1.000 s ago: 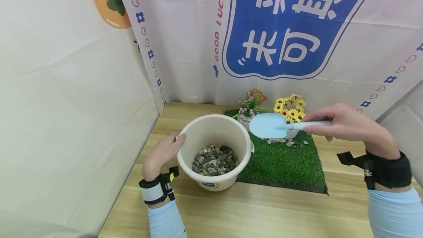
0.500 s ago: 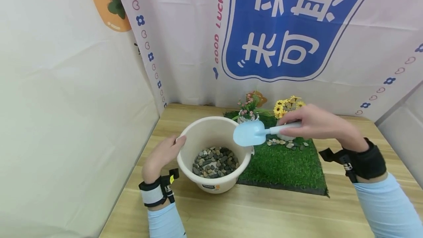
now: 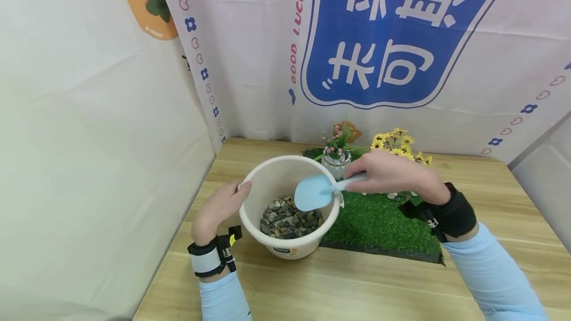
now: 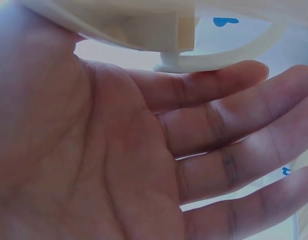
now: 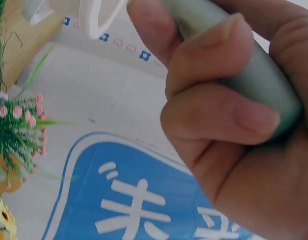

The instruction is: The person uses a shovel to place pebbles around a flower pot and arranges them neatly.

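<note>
A cream plastic bucket stands on the table with grey and tan pebbles over its bottom. My left hand pinches its left rim with the thumb on top; in the left wrist view the other fingers extend below the rim. A light blue toy shovel is in my right hand. In the right wrist view my fingers curl round its handle. The scoop hangs inside the bucket's right side, above the pebbles and apart from them. Whether it carries anything cannot be seen.
Right of the bucket lies an artificial grass mat. At its back stand a jar of pink flowers and yellow flowers, with loose pebbles partly behind my right hand. Printed cloth hangs behind and at the left.
My right hand has carried the shovel leftward and down, from in front of the yellow flowers to over the bucket's opening. The left hand and the bucket have stayed put.
</note>
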Demonstrator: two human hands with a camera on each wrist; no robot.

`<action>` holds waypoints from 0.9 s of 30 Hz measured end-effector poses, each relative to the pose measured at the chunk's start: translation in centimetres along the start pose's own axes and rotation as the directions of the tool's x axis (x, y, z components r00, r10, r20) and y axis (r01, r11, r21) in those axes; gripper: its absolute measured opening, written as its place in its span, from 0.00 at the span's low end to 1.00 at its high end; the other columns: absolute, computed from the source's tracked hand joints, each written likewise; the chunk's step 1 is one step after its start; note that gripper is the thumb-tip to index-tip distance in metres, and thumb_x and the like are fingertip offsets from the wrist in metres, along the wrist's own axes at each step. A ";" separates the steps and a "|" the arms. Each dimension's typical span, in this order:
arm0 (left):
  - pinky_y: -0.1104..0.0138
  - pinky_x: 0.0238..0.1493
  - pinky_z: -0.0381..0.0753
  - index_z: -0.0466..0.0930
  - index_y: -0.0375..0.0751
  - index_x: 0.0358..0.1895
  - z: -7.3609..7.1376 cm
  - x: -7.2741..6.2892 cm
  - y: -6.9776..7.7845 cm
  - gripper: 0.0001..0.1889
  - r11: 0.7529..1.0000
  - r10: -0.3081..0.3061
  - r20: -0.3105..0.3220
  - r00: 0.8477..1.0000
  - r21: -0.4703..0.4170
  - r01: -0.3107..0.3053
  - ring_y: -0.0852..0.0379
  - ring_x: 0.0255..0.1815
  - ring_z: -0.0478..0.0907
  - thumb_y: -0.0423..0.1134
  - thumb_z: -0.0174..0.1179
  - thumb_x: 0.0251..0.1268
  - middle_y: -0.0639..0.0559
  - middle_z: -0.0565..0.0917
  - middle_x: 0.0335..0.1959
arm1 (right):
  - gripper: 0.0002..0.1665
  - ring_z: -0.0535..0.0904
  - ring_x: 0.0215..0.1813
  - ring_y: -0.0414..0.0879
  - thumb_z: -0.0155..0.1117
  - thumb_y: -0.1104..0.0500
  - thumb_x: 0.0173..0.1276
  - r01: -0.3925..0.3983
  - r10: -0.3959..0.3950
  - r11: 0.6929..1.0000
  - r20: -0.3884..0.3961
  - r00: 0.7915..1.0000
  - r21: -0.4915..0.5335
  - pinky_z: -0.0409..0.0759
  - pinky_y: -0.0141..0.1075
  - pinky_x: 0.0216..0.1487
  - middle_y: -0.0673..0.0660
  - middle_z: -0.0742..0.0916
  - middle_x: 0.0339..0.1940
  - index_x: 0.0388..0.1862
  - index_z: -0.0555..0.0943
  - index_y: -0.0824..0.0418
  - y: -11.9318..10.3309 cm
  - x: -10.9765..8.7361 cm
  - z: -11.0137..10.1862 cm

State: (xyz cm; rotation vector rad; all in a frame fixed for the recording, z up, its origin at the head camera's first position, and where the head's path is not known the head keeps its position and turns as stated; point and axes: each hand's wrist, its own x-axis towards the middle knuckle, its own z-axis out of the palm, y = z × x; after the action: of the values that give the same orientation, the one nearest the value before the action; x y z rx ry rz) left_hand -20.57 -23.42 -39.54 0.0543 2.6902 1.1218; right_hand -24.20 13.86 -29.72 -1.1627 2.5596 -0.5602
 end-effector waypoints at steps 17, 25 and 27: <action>0.52 0.55 0.77 0.73 0.38 0.60 -0.1 -0.1 0.0 0.32 1.000 -0.019 -0.006 1.000 0.023 0.019 0.53 0.48 0.82 0.62 0.35 0.77 0.47 0.85 0.45 | 0.03 0.65 0.21 0.33 0.64 0.56 0.68 0.087 -0.079 0.994 0.105 0.991 -0.067 0.66 0.27 0.27 0.44 0.79 0.23 0.37 0.85 0.52 -1.3 3.1 2.1; 0.53 0.55 0.77 0.74 0.39 0.60 0.0 0.1 -0.2 0.32 1.000 -0.019 -0.004 1.000 0.014 0.019 0.54 0.47 0.82 0.63 0.35 0.77 0.48 0.85 0.44 | 0.03 0.65 0.19 0.34 0.65 0.56 0.67 0.113 -0.096 0.983 0.124 0.988 -0.145 0.64 0.27 0.25 0.43 0.79 0.22 0.34 0.84 0.51 -2.1 4.1 2.5; 0.53 0.54 0.78 0.74 0.39 0.60 0.0 0.1 -0.2 0.32 1.000 -0.019 -0.005 1.000 0.013 0.019 0.54 0.46 0.83 0.62 0.35 0.77 0.48 0.85 0.44 | 0.04 0.63 0.19 0.34 0.65 0.56 0.67 0.116 -0.098 0.983 0.122 0.988 -0.144 0.63 0.27 0.25 0.44 0.78 0.20 0.32 0.84 0.51 -2.2 4.2 2.5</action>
State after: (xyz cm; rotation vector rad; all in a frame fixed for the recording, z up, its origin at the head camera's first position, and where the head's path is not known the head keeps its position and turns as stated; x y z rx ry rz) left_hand -20.68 -23.57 -39.70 0.0282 2.6965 1.0999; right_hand -24.44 8.70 -31.28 -1.3486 2.4888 -0.3160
